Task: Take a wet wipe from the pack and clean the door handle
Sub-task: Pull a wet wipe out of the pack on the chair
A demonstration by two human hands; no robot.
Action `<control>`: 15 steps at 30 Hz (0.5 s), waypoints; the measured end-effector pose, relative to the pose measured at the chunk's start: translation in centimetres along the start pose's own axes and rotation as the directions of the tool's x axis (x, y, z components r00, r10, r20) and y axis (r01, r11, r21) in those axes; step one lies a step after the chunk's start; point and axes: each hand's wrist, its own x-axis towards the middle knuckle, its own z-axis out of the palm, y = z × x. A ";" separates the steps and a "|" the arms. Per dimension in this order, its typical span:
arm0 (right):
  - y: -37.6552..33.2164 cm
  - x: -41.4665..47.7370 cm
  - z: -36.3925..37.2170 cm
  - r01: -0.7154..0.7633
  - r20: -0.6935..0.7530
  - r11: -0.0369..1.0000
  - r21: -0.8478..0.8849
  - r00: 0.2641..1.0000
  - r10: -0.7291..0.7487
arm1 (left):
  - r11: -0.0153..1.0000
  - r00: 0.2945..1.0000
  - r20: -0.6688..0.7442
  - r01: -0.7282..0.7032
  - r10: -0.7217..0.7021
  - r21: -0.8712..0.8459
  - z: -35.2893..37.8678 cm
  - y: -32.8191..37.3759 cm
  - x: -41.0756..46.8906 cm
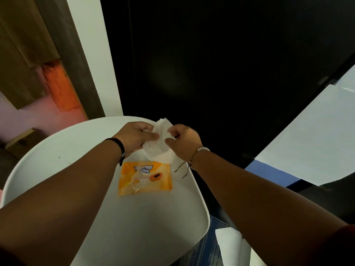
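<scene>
A white wet wipe [160, 145] hangs crumpled between both my hands above the far part of a white table [63, 150]. My left hand [134, 137] pinches its left edge with thumb and fingers. My right hand [183, 141] grips its right side. Just below the wipe, an orange wet wipe pack [145, 178] lies flat on the table, its clear flap lifted. No door handle shows in this view.
A large black panel [221, 64] fills the space behind the table. A white wall strip [92, 54] and a brown wooden door frame [63, 54] stand to the left. White sheets [317, 135] lie at the right, with blue patterned floor [203, 248] below.
</scene>
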 end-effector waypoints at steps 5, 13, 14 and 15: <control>-1.5 -0.3 -0.2 -0.041 -0.054 0.956 0.292 0.997 0.059 | 0.972 0.997 -0.011 -0.071 0.076 0.226 0.8 0.7 -0.4; -0.1 0.1 -2.9 -0.151 -0.233 0.949 0.275 0.948 0.218 | 0.927 1.000 0.004 0.010 -0.012 0.375 0.2 1.4 -1.2; 0.2 0.2 -3.2 -0.160 -0.239 0.931 0.328 0.939 0.246 | 0.922 1.000 -0.002 0.021 -0.022 0.386 0.1 1.5 -1.3; 0.4 0.2 -3.5 -0.167 -0.230 0.907 0.386 0.935 0.270 | 0.928 1.000 -0.002 0.025 -0.026 0.371 0.1 1.7 -1.4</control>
